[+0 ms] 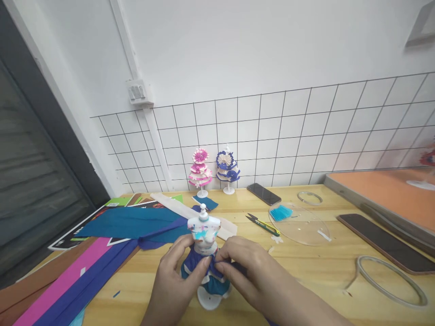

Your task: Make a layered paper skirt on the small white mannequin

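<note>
A small white mannequin [206,226] with a knobbed top stands upright on a round white base, its chest marked with coloured smudges. Around its waist sits a layered skirt [216,286] in dark blue, teal and white. My left hand [173,278] is closed round the mannequin's waist and skirt from the left, thumb pressing the front. At the right side of the waist, the fingers of my right hand [249,267] pinch the dark blue strip [212,262] of the skirt. Part of that strip is hidden behind the right hand.
Teal, blue, pink and brown crepe-like strips [125,222] cover the left. Two dressed mannequins [200,170] stand by the wall. Thread snips [263,225], a clear disc [302,231] with turquoise pieces, phones [384,242] and a clear ring [392,280] lie to the right.
</note>
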`<action>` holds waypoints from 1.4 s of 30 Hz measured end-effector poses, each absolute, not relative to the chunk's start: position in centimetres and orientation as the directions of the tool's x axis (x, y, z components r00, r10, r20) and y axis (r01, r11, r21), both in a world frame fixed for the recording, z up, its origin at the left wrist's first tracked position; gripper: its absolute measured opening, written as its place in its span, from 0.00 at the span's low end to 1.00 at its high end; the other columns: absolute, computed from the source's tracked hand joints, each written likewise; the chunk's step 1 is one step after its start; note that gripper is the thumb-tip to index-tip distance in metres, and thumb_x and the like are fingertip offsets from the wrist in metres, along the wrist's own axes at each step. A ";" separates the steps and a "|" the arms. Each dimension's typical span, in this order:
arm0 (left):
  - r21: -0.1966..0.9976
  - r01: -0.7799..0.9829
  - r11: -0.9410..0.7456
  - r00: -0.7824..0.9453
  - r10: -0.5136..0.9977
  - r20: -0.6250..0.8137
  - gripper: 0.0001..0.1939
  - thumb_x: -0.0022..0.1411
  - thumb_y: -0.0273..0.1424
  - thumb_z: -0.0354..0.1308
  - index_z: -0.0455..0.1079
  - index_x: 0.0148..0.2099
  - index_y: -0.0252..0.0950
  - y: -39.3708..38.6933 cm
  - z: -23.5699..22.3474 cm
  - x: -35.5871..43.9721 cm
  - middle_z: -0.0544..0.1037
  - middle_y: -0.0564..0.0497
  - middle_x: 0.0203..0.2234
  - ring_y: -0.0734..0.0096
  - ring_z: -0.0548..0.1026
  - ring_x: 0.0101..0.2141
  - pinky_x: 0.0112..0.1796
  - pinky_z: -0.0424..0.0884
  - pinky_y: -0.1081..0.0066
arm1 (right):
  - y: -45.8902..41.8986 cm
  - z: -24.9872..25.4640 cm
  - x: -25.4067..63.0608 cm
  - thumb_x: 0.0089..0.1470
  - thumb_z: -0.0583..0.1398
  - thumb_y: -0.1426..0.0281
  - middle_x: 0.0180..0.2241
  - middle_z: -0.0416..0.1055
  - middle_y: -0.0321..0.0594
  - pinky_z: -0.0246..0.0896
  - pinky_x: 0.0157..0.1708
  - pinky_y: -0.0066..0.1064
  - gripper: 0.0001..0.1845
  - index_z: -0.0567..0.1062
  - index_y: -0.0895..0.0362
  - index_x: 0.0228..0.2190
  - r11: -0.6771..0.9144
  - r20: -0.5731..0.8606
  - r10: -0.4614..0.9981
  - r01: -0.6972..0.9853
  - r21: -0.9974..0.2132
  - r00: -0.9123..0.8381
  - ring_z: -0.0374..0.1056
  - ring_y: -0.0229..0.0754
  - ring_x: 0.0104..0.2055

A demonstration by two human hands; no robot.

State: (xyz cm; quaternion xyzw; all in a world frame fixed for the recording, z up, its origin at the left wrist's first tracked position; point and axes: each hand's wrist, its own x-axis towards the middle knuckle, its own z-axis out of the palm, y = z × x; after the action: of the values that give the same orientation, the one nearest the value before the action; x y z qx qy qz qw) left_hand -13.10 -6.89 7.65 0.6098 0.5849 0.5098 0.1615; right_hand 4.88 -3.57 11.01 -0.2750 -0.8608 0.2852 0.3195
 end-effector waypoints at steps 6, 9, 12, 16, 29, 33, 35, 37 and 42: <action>0.788 0.544 -0.289 -0.199 0.868 0.456 0.13 0.51 0.33 0.60 0.71 0.40 0.37 -6.8 7.6 -13.1 0.77 0.46 0.39 0.60 0.74 0.41 0.42 0.71 0.66 | -3.7 10.6 4.6 0.53 0.57 0.73 0.27 0.73 0.34 0.61 0.32 0.26 0.05 0.73 0.54 0.29 0.639 0.381 0.710 0.314 -0.702 -0.592 0.68 0.38 0.31; 0.773 0.561 -0.296 -0.206 0.854 0.477 0.13 0.51 0.32 0.59 0.71 0.40 0.37 -6.9 7.5 -13.2 0.77 0.46 0.38 0.60 0.74 0.41 0.42 0.71 0.67 | -3.7 10.6 4.6 0.55 0.56 0.74 0.27 0.73 0.35 0.61 0.33 0.26 0.07 0.74 0.54 0.31 0.682 0.410 0.671 0.299 -0.667 -0.618 0.68 0.37 0.31; 0.757 0.577 -0.305 -0.202 0.845 0.495 0.12 0.51 0.32 0.59 0.71 0.40 0.37 -6.8 7.4 -13.3 0.77 0.47 0.38 0.61 0.74 0.41 0.42 0.72 0.68 | -3.7 10.7 4.5 0.56 0.55 0.74 0.27 0.72 0.37 0.61 0.32 0.26 0.08 0.74 0.55 0.31 0.716 0.439 0.636 0.274 -0.642 -0.635 0.68 0.37 0.31; 0.748 0.587 -0.310 -0.183 0.849 0.495 0.12 0.52 0.32 0.59 0.70 0.41 0.37 -6.7 7.4 -13.3 0.77 0.47 0.40 0.61 0.74 0.42 0.41 0.71 0.68 | -3.4 10.6 4.4 0.54 0.56 0.74 0.26 0.74 0.35 0.61 0.32 0.25 0.07 0.74 0.55 0.29 0.639 0.408 0.705 0.268 -0.721 -0.580 0.69 0.37 0.30; 0.765 0.577 -0.287 -0.166 0.876 0.453 0.13 0.53 0.33 0.58 0.69 0.42 0.37 -6.8 7.4 -13.2 0.76 0.47 0.41 0.62 0.72 0.44 0.43 0.69 0.69 | -3.5 10.6 4.5 0.53 0.58 0.73 0.25 0.73 0.34 0.59 0.31 0.25 0.07 0.74 0.55 0.25 0.616 0.364 0.713 0.287 -0.734 -0.600 0.68 0.36 0.30; 0.753 0.584 -0.305 -0.167 0.862 0.478 0.12 0.53 0.32 0.58 0.69 0.41 0.38 -6.8 7.3 -13.2 0.76 0.48 0.40 0.62 0.72 0.44 0.43 0.69 0.70 | -3.4 10.6 4.6 0.54 0.57 0.74 0.26 0.72 0.35 0.59 0.32 0.23 0.06 0.74 0.56 0.28 0.654 0.399 0.667 0.238 -0.718 -0.629 0.67 0.35 0.31; 0.752 0.586 -0.304 -0.166 0.863 0.478 0.13 0.53 0.32 0.58 0.69 0.42 0.38 -6.8 7.1 -13.3 0.76 0.48 0.40 0.62 0.72 0.45 0.43 0.69 0.70 | -3.4 10.6 4.7 0.55 0.57 0.74 0.27 0.72 0.36 0.59 0.33 0.23 0.07 0.75 0.57 0.29 0.652 0.392 0.665 0.239 -0.719 -0.636 0.67 0.35 0.31; 0.750 0.593 -0.295 -0.170 0.864 0.474 0.13 0.53 0.33 0.58 0.68 0.43 0.38 -6.8 6.8 -13.5 0.75 0.48 0.41 0.62 0.71 0.45 0.44 0.68 0.70 | -3.3 10.7 4.8 0.56 0.56 0.73 0.27 0.72 0.36 0.59 0.33 0.24 0.08 0.75 0.56 0.30 0.648 0.378 0.667 0.250 -0.720 -0.642 0.67 0.36 0.32; 0.751 0.592 -0.294 -0.163 0.868 0.469 0.13 0.53 0.33 0.59 0.67 0.43 0.40 -6.6 6.7 -13.5 0.74 0.49 0.42 0.63 0.71 0.46 0.45 0.67 0.71 | -3.1 10.6 4.6 0.54 0.57 0.73 0.26 0.73 0.34 0.60 0.32 0.24 0.05 0.73 0.56 0.28 0.576 0.331 0.732 0.281 -0.768 -0.596 0.68 0.35 0.30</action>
State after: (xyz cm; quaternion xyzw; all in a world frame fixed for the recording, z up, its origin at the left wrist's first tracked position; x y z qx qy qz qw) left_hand -13.55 -6.62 6.67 0.6317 0.5778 0.4978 0.1387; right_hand 4.57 -3.09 10.57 -0.3069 -0.8246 0.3433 0.3286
